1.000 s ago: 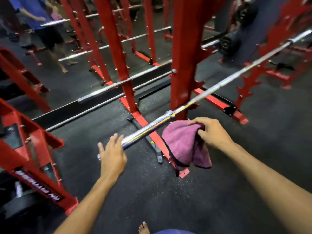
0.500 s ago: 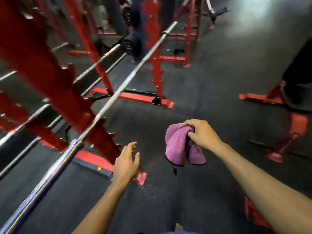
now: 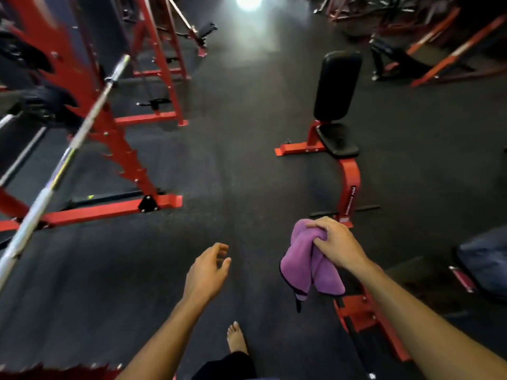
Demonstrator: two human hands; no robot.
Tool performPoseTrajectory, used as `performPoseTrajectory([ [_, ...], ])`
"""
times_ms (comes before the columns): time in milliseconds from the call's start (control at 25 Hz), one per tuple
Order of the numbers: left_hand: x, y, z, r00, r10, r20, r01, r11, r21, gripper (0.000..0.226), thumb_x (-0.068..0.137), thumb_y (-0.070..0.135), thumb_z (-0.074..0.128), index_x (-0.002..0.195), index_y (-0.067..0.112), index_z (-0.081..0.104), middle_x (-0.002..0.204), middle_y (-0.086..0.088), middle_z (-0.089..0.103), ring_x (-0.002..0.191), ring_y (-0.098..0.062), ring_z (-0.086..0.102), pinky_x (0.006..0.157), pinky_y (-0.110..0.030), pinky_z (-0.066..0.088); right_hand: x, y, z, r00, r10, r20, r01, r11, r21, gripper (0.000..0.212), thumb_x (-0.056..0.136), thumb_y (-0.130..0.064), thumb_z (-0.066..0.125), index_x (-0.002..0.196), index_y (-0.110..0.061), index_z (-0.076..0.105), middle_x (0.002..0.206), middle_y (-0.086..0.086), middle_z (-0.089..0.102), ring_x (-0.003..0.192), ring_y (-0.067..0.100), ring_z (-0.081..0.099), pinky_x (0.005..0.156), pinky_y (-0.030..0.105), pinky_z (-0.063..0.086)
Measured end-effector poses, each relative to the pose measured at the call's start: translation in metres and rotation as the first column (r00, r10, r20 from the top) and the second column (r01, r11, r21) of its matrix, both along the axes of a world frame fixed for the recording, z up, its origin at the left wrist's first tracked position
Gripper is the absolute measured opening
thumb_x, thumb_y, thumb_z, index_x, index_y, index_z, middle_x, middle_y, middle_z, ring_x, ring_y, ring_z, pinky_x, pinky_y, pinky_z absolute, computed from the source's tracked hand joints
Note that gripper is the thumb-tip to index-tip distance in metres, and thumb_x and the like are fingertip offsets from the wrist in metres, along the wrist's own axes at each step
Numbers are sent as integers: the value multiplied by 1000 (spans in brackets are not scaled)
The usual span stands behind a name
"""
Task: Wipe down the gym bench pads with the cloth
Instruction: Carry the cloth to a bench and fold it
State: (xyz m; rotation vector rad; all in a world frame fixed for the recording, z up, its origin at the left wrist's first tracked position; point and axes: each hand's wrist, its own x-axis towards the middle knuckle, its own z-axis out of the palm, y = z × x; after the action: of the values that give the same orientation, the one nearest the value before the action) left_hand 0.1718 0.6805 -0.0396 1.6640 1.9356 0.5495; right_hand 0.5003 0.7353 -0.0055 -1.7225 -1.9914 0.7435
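Observation:
My right hand grips a bunched purple cloth that hangs down in mid-air. Beyond it stands a red-framed gym bench with a black upright back pad and a small black seat pad. The cloth is well short of both pads and touches neither. My left hand floats beside the cloth with loosely curled fingers and holds nothing.
A red power rack with a steel barbell across it fills the left side. More red machines crowd the back right. A dark object sits at the right edge. My bare foot is on the black rubber floor.
The view has swung right, away from the rack and barbell, and the bench with black pads has come into sight ahead. Both hands keep their pose, the right still gripping the cloth.

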Motion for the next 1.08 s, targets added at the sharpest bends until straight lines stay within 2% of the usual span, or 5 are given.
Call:
performPoseTrajectory([
  [160, 13, 107, -3, 992, -128, 25, 128, 991, -28, 27, 99, 33, 64, 127, 32, 62, 120, 16, 69, 102, -3, 67, 84, -29, 53, 26, 54, 5, 986, -164, 23, 163, 986, 24, 47, 83, 1, 65, 124, -20, 72, 128, 2, 67, 119, 21, 63, 104, 37, 49],
  [440, 55, 265, -3, 945, -326, 16, 327, 945, -36, 24, 101, 32, 62, 125, 32, 62, 113, 19, 67, 98, -1, 66, 76, -25, 48, 68, 134, -2, 911, -411, 28, 410, 911, 39, 49, 76, 3, 67, 120, -18, 74, 126, -2, 68, 116, 19, 65, 102, 37, 51],
  [600, 93, 357, -17, 907, -420, 18, 420, 907, -38, 24, 101, 30, 63, 125, 30, 63, 113, 16, 67, 98, -1, 66, 76, -22, 47, 94, 199, -20, 888, -460, 15, 460, 888, 1, 48, 79, 3, 68, 123, -18, 73, 129, -3, 67, 118, 17, 64, 104, 38, 50],
  [840, 140, 516, -25, 850, -527, 10, 527, 848, -60, 26, 99, 30, 66, 125, 32, 64, 110, 19, 65, 95, 0, 66, 88, -37, 58, 133, 326, -43, 850, -518, -99, 521, 854, 4, 55, 76, 6, 71, 120, -28, 73, 129, -11, 66, 120, 7, 61, 107, 29, 47],
  [1080, 174, 651, -16, 860, -508, 54, 511, 855, -89, 24, 98, 28, 69, 122, 30, 64, 108, 16, 67, 94, -1, 66, 88, -35, 58, 158, 453, -34, 863, -492, -117, 489, 871, -50, 50, 84, 0, 72, 126, -27, 71, 129, -14, 64, 121, 5, 59, 105, 28, 47],
])
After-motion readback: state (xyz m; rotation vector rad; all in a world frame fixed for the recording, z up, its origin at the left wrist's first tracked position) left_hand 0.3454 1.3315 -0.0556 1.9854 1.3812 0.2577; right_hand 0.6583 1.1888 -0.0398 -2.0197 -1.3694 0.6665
